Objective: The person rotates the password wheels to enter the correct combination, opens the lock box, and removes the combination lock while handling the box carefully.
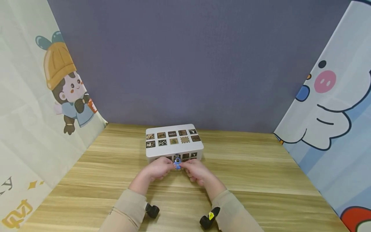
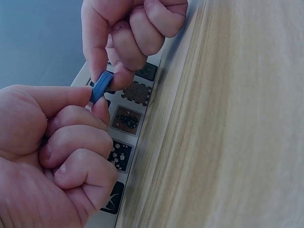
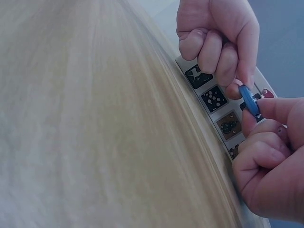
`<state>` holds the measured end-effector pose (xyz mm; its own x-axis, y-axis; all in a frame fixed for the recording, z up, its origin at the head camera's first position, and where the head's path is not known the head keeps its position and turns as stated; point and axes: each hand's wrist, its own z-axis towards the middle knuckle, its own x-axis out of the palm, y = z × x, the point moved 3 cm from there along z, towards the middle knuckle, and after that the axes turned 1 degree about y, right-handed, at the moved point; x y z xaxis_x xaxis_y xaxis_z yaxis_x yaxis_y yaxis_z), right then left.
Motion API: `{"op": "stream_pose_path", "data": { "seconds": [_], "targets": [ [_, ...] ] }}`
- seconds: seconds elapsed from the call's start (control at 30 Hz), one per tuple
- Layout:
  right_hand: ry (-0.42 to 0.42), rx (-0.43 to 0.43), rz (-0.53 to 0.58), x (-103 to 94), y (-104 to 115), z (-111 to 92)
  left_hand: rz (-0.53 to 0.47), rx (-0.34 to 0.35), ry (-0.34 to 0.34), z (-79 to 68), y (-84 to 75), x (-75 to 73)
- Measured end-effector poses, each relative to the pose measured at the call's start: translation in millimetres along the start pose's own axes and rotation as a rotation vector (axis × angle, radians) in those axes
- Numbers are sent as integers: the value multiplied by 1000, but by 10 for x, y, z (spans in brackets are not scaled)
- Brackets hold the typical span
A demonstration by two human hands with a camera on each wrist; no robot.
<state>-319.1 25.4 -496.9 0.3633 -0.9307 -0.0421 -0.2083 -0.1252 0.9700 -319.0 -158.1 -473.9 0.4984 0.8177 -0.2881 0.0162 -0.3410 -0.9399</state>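
Head view: pinching blue padlock [image 1: 177, 165] between fingers [image 1: 168, 165] of left hand [image 1: 159, 168] and right hand [image 1: 197, 170], at front of white box [image 1: 174, 150] near far edge of worktop [image 1: 246, 170]. Already closed; can't tell if locked.

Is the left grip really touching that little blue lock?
Touching. The left wrist view shows the left grip pinching one end of the blue lock, skin right against it.
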Motion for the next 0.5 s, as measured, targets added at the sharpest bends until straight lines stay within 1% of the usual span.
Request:
{"op": "stream_pose_path", "data": {
  "seconds": [0.5],
  "targets": [
    [-12, 11, 1, -38, -2, 11, 27, -11, -9, -9, -12, -7]
  ]
}}
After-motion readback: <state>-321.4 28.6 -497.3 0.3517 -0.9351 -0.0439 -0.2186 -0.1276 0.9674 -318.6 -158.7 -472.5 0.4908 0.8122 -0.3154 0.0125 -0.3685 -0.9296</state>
